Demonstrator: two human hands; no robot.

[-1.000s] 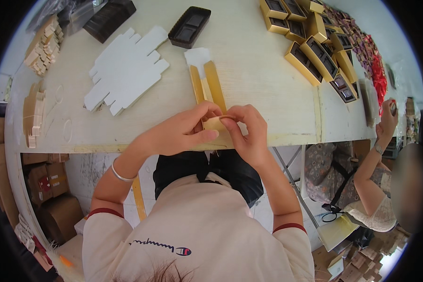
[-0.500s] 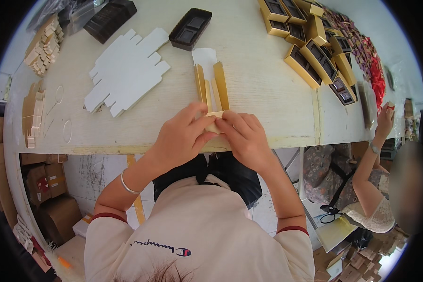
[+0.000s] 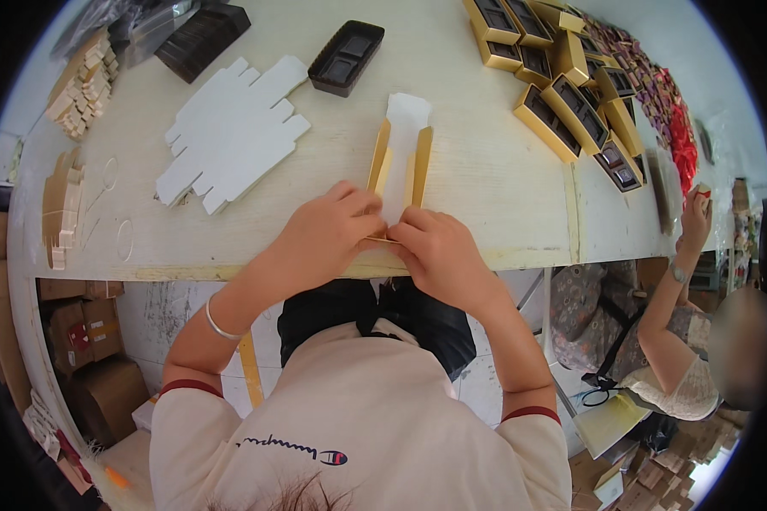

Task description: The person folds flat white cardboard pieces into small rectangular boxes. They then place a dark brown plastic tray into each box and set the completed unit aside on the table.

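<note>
A partly folded gold box [image 3: 421, 170] with a white inside lies on the table in front of me, its long side walls raised and its far flap lying out flat. At its near end, my left hand [image 3: 337, 223] pinches the left corner with bent fingers. My right hand [image 3: 439, 251] grips the right corner of that same end, thumb and fingers closed on the card. Between the fingertips a thin gold edge shows; the folds under my fingers are hidden.
Flat white box blanks [image 3: 230, 132] lie stacked to the left, with a dark plastic tray [image 3: 346, 58] beyond. Finished gold boxes with dark trays [image 3: 562, 115] are heaped at the right. More dark trays [image 3: 203, 41] stand far left. A co-worker's arm [image 3: 686, 243] reaches in at right.
The near end has folded lower, and both hands have drawn slightly toward me. The box's far end has swung to the right, and its side walls now stand wider apart.
</note>
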